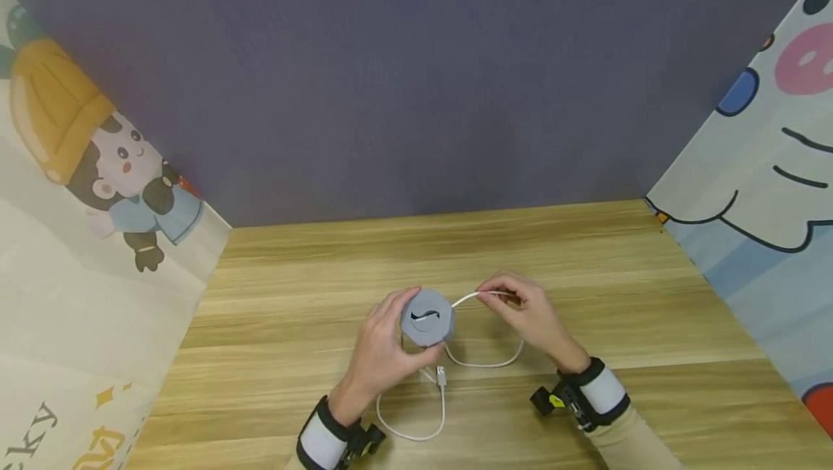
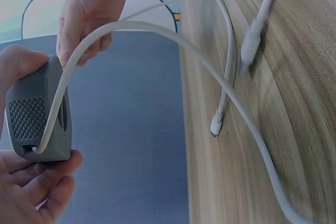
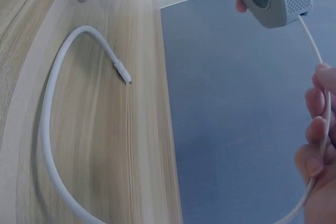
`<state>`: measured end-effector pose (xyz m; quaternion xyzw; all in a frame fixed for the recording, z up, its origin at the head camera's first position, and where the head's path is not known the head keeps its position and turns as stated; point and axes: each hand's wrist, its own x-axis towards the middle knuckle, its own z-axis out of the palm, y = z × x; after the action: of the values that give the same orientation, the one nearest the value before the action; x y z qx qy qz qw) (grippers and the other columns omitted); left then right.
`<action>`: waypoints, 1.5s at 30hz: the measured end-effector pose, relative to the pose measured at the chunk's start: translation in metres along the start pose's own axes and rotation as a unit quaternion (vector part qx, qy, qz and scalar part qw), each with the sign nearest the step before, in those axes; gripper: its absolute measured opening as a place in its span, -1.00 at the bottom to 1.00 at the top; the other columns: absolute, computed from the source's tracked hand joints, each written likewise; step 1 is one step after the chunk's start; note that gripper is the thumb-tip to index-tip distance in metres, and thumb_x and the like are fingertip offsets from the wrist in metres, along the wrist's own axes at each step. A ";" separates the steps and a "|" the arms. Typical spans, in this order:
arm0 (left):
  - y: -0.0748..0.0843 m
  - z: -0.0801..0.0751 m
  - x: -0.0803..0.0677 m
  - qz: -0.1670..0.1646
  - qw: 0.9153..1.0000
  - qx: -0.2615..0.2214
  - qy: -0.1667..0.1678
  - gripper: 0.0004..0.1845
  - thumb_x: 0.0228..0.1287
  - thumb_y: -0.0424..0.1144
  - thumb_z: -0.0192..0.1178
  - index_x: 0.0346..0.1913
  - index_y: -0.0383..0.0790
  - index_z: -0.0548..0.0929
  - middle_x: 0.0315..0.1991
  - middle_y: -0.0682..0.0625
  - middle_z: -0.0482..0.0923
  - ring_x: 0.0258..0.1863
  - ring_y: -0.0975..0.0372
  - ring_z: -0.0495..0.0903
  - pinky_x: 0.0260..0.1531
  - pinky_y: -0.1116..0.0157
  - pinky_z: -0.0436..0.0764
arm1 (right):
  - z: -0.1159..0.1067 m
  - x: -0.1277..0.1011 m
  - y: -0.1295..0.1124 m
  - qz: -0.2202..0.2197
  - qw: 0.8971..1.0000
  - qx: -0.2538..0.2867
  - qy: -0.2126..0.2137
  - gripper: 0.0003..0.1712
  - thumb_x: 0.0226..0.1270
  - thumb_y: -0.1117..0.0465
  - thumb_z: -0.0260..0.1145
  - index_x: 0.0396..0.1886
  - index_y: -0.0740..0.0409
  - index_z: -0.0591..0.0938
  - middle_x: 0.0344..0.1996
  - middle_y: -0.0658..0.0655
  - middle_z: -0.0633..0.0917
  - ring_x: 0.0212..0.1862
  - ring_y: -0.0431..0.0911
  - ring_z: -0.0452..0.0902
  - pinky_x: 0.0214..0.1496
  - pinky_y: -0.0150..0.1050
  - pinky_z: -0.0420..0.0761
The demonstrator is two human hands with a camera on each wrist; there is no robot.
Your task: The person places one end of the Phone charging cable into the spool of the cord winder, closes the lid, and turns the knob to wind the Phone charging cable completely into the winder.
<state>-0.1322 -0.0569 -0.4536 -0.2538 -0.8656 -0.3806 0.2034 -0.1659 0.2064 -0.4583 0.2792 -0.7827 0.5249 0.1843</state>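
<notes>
A grey hexagonal cable winder (image 1: 439,302) with a curved slot in its face is held up in my left hand (image 1: 380,351), the thumb on one edge and fingers on the opposite edge. White cable (image 1: 483,366) comes out of both sides of the winder. To the right, my right hand (image 1: 532,314) pinches the cable a short way from the winder, and in the right wrist view the cable runs on along the curled fingers. One end carries a USB plug (image 1: 441,377). A slimmer plug (image 3: 122,71) lies on the table in the right wrist view.
Both hands are above a wood-grain table (image 1: 293,275). A dark grey-blue panel (image 1: 416,94) stands along its back edge. Cartoon-printed panels flank it at the left (image 1: 52,253) and right (image 1: 768,267). Loose cable loops lie in front of the hands.
</notes>
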 end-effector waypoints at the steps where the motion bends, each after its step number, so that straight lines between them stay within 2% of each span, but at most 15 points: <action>1: 0.000 0.000 0.000 0.000 1.000 -0.001 0.000 -0.07 -0.23 -0.05 0.67 0.30 -0.29 0.56 0.17 -0.13 0.66 0.02 0.07 0.68 0.02 0.01 0.67 | 0.000 0.001 -0.002 0.000 1.000 -0.001 0.003 -0.70 0.13 0.65 0.41 -0.26 0.24 0.74 -0.40 0.09 0.71 -0.38 -0.33 0.49 -0.43 -0.50 0.51; 4: 0.001 -0.001 0.001 -0.001 1.000 0.002 -0.002 -0.08 -0.21 -0.02 0.66 0.30 -0.29 0.56 0.17 -0.12 0.66 0.03 0.08 0.68 0.02 0.03 0.67 | -0.002 0.005 -0.016 -0.006 1.000 0.000 0.011 -0.71 0.11 0.68 0.40 -0.28 0.29 0.73 -0.42 0.11 0.70 -0.39 -0.33 0.47 -0.44 -0.50 0.48; 7: 0.001 -0.001 0.001 0.000 1.000 0.006 -0.002 -0.08 -0.21 -0.01 0.66 0.30 -0.27 0.56 0.16 -0.11 0.66 0.02 0.09 0.68 0.01 0.05 0.67 | -0.003 0.005 -0.016 -0.011 1.000 -0.004 0.018 -0.70 0.09 0.70 0.40 -0.28 0.29 0.72 -0.43 0.12 0.69 -0.40 -0.32 0.46 -0.45 -0.50 0.46; 11: 0.001 0.000 0.001 0.004 1.000 0.008 0.001 -0.07 -0.24 -0.04 0.67 0.30 -0.26 0.56 0.15 -0.11 0.67 -0.01 0.10 0.68 -0.02 0.08 0.67 | -0.003 -0.001 0.004 -0.009 1.000 -0.011 0.023 -0.66 0.09 0.67 0.43 -0.26 0.21 0.74 -0.41 0.09 0.70 -0.40 -0.30 0.46 -0.44 -0.51 0.46; 17: 0.001 0.000 0.002 0.006 1.000 0.007 -0.002 -0.08 -0.21 -0.02 0.66 0.31 -0.27 0.56 0.15 -0.11 0.67 0.00 0.10 0.68 -0.02 0.07 0.67 | -0.004 -0.002 0.005 -0.004 0.999 -0.020 0.034 -0.67 0.09 0.67 0.42 -0.27 0.21 0.74 -0.41 0.10 0.71 -0.40 -0.31 0.47 -0.42 -0.53 0.48; 27: 0.001 0.002 0.001 0.007 1.000 0.005 -0.003 -0.07 -0.23 -0.03 0.68 0.30 -0.27 0.55 0.16 -0.11 0.66 0.03 0.10 0.67 -0.02 0.11 0.66 | -0.007 0.007 -0.028 0.000 0.998 -0.019 0.052 -0.73 0.11 0.70 0.38 -0.29 0.32 0.71 -0.40 0.18 0.70 -0.36 -0.34 0.51 -0.32 -0.58 0.54; 38: -0.001 0.003 0.001 0.014 1.000 0.000 -0.003 -0.09 -0.20 0.00 0.65 0.29 -0.28 0.56 0.15 -0.10 0.67 0.02 0.11 0.68 -0.03 0.12 0.67 | -0.007 0.007 -0.029 0.003 0.997 -0.023 0.068 -0.72 0.09 0.71 0.39 -0.30 0.34 0.71 -0.41 0.20 0.71 -0.34 -0.37 0.55 -0.27 -0.61 0.58; 45: -0.001 0.003 0.000 0.015 1.000 0.001 -0.002 -0.08 -0.21 0.00 0.66 0.30 -0.26 0.55 0.14 -0.09 0.67 0.01 0.12 0.68 -0.05 0.13 0.67 | -0.008 0.009 -0.032 0.020 0.997 -0.019 0.074 -0.77 0.09 0.71 0.39 -0.33 0.39 0.70 -0.43 0.22 0.70 -0.31 -0.39 0.56 -0.27 -0.62 0.58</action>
<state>-0.1331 -0.0558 -0.4561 -0.2675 -0.8624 -0.3760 0.2080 -0.1521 0.2023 -0.4269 0.2204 -0.7817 0.5331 0.2369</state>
